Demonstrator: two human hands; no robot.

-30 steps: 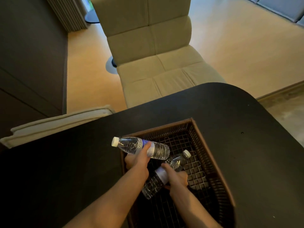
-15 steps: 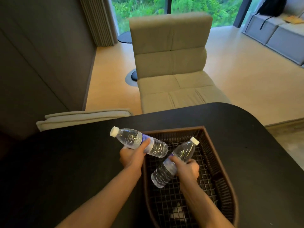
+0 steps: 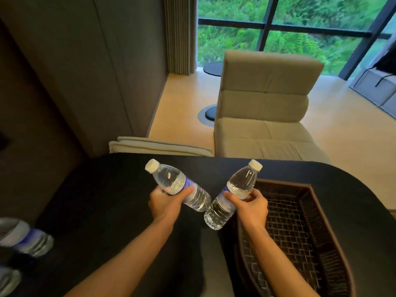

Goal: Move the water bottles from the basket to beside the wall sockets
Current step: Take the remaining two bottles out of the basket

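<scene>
Black and matte, the table [image 3: 102,202] takes up the whole lower part of the room from where I stand, its far edge curving round at the right. On it, at the right, sits a dark brown woven basket [image 3: 319,211] with an open lattice bottom; what shows of its inside holds nothing.

The person's left hand [image 3: 166,202] is closed round the middle of a clear water bottle [image 3: 171,181], white cap tilted up and to the left, held above the tabletop. The right hand [image 3: 250,205] is wrapped round a second water bottle [image 3: 240,185], cap leaning up to the right, its base hanging just beside the basket's left rim. The two bottle bases nearly meet between the hands.

At the far left edge of the table, two more bottles [image 3: 25,239] with blue labels show, blurred and partly cut off.

Beyond the table stands a beige padded chair [image 3: 265,97], and the top of another beige chair back [image 3: 158,145] is pushed up against the table edge. A pale wood floor [image 3: 182,99] runs to a large window [image 3: 278,28] with dark frames and green foliage outside, a ribbed curtain [image 3: 180,33] at its left. A dark panelled wall [image 3: 85,61] fills the left side.
</scene>
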